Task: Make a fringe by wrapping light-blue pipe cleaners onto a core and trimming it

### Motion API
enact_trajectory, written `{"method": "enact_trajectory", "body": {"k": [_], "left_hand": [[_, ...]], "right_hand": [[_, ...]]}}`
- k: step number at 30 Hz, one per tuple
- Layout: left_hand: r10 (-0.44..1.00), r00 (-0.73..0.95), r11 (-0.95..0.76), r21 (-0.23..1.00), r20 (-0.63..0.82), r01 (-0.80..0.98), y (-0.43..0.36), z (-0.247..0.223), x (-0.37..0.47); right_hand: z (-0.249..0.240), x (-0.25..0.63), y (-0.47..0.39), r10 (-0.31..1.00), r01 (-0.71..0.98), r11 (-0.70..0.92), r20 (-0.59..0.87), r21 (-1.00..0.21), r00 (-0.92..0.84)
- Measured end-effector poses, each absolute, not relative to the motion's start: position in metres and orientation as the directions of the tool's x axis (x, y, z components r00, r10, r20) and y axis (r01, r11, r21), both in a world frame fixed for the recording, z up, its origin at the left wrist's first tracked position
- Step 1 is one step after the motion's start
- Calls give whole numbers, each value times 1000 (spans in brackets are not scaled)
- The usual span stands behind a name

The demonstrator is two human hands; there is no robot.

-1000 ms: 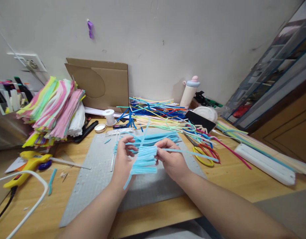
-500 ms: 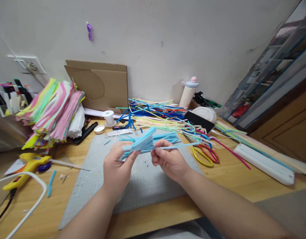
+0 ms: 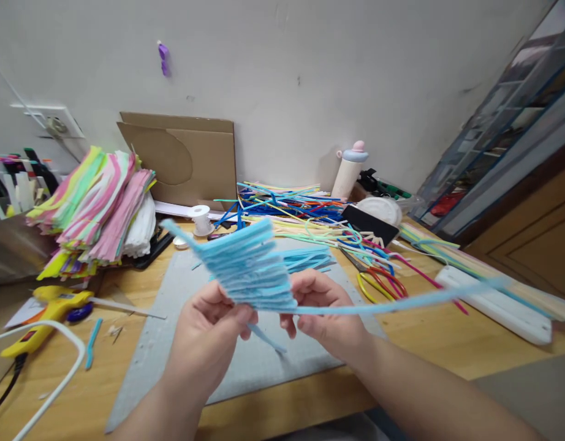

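Left grip (image 3: 209,327) pinched — right grip (image 3: 340,334) loosely curled — forearms (image 3: 420,376) angled inward

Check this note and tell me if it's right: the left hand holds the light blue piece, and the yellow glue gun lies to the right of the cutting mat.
Wrong side: the head view shows the yellow glue gun lying to the left of the cutting mat. The left hand holds the light blue piece.
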State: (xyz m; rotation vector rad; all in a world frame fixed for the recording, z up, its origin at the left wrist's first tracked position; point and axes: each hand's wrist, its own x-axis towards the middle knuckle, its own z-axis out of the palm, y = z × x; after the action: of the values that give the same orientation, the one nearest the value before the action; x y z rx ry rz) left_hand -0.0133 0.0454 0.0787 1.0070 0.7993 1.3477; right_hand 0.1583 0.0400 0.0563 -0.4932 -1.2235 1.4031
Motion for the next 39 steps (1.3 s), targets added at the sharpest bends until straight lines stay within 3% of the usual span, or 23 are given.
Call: {"method": "enact_trajectory", "body": {"k": [3,5,9,14,17,20,23,26,31,39], "left_hand": [[980,191,121,928,-56,-352,51,81,-7],[975,197,159,943,-103,-293,57,79,-4],[972,176,195,950,-154,-243,70,69,-3],[979,145,175,946,-140,-274,74,64,-4],[966,227,207,904,-127,-375,71,71,-7],[899,386,387,791,-208,-474,71,74,-11],[878,387,449,763,-281,-465,76,67,-12],[912,280,388,853,-300,-349,84,54,-8],[977,150,167,981,-151,-100,91,38,-2],[980,172,116,990,-100,-85,95,24,1]], "right_hand": [[55,159,43,905,-325,276,359,-904,-230],[53,158,47,929,-307,245,314,-920,-198],[45,154,61,990,-440,57,108,-896,-92],[46,153,67,977,-615,-183,-73,-767,-200],[53,155,61,959,-675,-209,-14,-707,-282],[57,155,57,934,-700,-219,61,-680,-351],[52,154,60,934,-689,-243,27,-683,-356],[42,151,69,946,-689,-277,-64,-670,-318],[27,150,81,955,-642,-296,-216,-707,-201],[23,148,77,976,-516,-213,-158,-829,-150]]}}
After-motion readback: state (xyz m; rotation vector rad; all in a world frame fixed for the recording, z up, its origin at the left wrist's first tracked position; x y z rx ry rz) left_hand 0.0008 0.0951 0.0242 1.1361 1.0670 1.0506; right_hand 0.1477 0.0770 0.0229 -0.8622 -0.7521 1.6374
